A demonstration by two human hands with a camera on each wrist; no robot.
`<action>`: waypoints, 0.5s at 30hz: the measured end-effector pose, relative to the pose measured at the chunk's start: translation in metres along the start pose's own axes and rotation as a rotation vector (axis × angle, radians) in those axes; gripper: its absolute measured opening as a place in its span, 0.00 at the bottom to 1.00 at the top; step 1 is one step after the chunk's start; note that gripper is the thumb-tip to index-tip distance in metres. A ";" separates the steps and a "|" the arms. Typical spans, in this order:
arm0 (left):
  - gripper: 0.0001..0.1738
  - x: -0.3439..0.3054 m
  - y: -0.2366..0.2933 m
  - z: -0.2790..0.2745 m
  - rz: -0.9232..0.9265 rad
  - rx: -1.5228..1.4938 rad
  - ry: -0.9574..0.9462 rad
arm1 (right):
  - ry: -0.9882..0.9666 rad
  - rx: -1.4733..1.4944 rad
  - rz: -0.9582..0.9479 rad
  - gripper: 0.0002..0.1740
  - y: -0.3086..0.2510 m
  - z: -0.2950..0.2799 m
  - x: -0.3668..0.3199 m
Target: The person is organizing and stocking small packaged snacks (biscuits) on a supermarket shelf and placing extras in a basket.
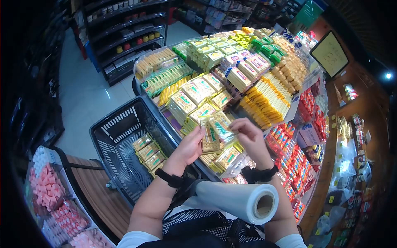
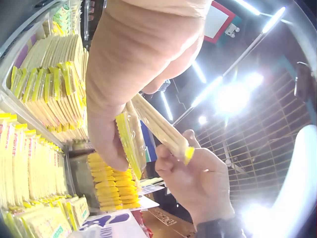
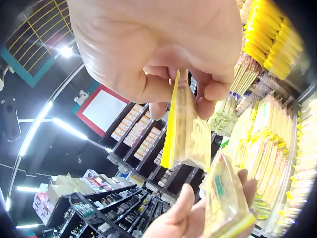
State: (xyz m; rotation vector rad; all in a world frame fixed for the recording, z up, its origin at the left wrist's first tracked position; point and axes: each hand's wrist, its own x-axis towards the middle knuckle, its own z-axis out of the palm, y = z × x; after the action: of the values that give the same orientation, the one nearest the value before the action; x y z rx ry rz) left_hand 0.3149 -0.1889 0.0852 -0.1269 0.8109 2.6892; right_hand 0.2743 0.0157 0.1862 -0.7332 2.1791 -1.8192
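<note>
Over the display of packaged biscuits, my left hand [image 1: 189, 145] pinches a flat clear-wrapped cracker packet [image 1: 210, 139] with green print and yellow ends. My right hand [image 1: 250, 138] grips a second, similar cracker packet [image 1: 221, 125] between thumb and fingers, overlapping the first one in the head view. From the right wrist, this second packet [image 3: 190, 136] hangs edge-on beneath the fingers, its yellow seal to the left. The left hand [image 3: 181, 215] shows below it, with its packet [image 3: 224, 191] tilted. Stacks of the same crackers [image 1: 194, 97] lie just beyond both hands.
To the left, a black shopping basket [image 1: 99, 138] contains several cracker packets [image 1: 149, 153]. A roll of clear plastic bags [image 1: 227, 200] lies across my forearms' gap, close to my body. Yellow-wrapped biscuits [image 1: 264, 101] and red snack packs [image 1: 289, 153] fill bins on the right.
</note>
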 end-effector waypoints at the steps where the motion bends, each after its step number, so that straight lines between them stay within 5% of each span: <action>1: 0.24 -0.002 0.002 -0.002 -0.001 -0.011 0.017 | 0.023 0.081 0.029 0.17 -0.003 -0.004 0.004; 5: 0.31 0.007 0.015 -0.027 -0.169 0.071 -0.168 | -0.041 0.071 0.063 0.17 -0.021 -0.018 0.020; 11: 0.37 0.026 0.026 -0.047 -0.341 0.279 -0.251 | -0.541 -0.052 0.132 0.20 -0.018 0.001 0.045; 15: 0.31 0.001 0.050 -0.021 -0.390 0.497 -0.222 | -0.378 -0.152 0.174 0.19 -0.007 0.008 0.055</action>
State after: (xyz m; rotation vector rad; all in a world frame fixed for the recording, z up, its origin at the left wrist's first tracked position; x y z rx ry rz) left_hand 0.2973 -0.2393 0.0938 0.1189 1.2080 2.0329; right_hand 0.2326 -0.0197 0.1994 -0.8123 2.0685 -1.3189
